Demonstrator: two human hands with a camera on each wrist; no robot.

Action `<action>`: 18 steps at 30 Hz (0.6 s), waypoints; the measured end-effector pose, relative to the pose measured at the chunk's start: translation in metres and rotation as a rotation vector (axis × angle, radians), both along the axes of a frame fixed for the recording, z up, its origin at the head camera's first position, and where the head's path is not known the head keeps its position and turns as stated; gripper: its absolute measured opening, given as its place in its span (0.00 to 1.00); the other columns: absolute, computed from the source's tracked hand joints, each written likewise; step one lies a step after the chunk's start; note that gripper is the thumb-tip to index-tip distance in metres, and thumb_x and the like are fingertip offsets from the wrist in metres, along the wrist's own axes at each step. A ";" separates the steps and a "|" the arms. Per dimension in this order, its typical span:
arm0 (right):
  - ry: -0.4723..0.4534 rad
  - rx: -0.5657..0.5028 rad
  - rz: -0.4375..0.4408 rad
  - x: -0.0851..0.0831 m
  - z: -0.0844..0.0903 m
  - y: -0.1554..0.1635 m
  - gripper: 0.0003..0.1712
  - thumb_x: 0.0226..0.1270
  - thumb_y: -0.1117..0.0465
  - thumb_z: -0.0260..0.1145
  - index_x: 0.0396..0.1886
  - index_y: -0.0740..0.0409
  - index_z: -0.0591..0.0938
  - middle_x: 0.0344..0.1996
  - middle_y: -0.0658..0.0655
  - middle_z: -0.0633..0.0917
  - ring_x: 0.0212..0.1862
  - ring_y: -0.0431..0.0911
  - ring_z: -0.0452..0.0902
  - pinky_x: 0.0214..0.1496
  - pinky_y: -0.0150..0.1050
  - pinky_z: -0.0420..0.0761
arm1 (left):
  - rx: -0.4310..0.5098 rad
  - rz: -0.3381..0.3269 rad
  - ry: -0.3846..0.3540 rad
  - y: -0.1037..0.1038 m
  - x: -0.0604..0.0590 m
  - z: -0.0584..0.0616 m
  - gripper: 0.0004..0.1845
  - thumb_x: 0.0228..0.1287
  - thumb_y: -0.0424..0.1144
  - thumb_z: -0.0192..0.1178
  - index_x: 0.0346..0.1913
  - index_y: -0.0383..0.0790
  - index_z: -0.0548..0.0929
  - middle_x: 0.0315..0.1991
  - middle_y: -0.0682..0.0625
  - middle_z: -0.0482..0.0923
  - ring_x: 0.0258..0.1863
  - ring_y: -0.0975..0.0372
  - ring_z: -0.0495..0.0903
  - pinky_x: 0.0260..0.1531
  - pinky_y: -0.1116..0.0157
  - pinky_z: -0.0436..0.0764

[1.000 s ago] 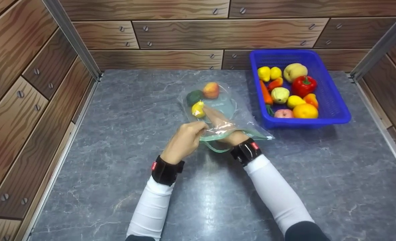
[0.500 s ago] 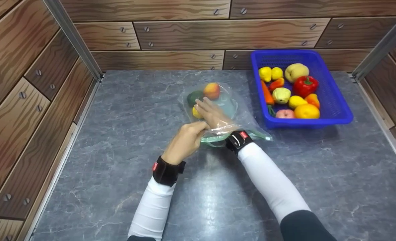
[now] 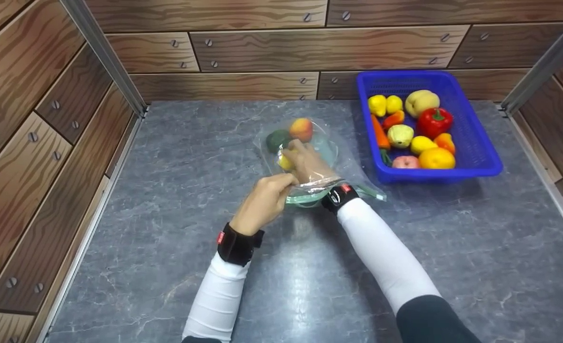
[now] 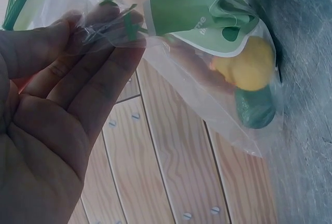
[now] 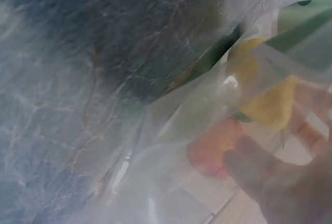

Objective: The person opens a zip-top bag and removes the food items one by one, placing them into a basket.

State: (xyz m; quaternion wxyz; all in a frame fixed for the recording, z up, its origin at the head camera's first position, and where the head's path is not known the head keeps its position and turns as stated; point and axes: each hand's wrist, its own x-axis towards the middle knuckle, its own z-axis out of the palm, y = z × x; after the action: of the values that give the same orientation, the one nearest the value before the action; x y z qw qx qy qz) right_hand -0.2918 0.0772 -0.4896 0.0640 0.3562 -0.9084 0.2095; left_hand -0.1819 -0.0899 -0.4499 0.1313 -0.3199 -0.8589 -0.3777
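Currently left hand (image 3: 265,200) pinches the bag (image 3: 310,157) mouth rim, holding it open on the tabletop (image 3: 167,190). Right hand (image 3: 307,162) is inside the bag, grip clenched around the yellow fruit (image 3: 285,163). Peach (image 3: 301,128) and green fruit (image 3: 277,139) sit at the bag's far end. Blue basket (image 3: 477,143) of produce stands just right of the bag.

We see a thin clear plastic bag (image 3: 326,157), glossy and crinkled, with a green printed patch and a green zip strip at its mouth. The counter (image 3: 167,190) looks like grey marble, polished enough to throw a soft glare. The basket (image 3: 477,147) is blue perforated plastic. The walls (image 3: 257,47) are wood-grain panels, matt, dotted with metal screw heads. Both sleeves (image 3: 386,257) are smooth white cloth.
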 end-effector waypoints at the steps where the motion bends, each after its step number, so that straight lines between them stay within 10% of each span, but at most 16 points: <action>1: -0.001 0.001 -0.012 0.000 0.000 0.001 0.26 0.56 0.73 0.68 0.58 0.64 0.82 0.58 0.63 0.76 0.54 0.63 0.75 0.59 0.53 0.79 | 0.001 -0.001 0.001 0.000 0.000 0.000 0.06 0.73 0.26 0.59 0.43 0.34 0.86 0.40 0.45 0.88 0.40 0.57 0.88 0.44 0.67 0.86; 18: -0.241 0.047 -0.105 0.011 0.017 0.023 0.25 0.60 0.68 0.73 0.57 0.71 0.79 0.59 0.69 0.79 0.58 0.63 0.78 0.62 0.53 0.81 | 0.002 -0.012 -0.015 0.001 0.001 0.000 0.06 0.72 0.27 0.60 0.44 0.34 0.87 0.44 0.44 0.89 0.44 0.55 0.89 0.48 0.67 0.86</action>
State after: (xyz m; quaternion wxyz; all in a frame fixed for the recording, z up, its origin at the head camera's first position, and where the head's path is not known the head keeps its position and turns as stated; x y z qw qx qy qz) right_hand -0.2804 0.1002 -0.4722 -0.0432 0.2816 -0.9316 0.2256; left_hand -0.1814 -0.0890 -0.4500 0.1230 -0.3219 -0.8576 -0.3818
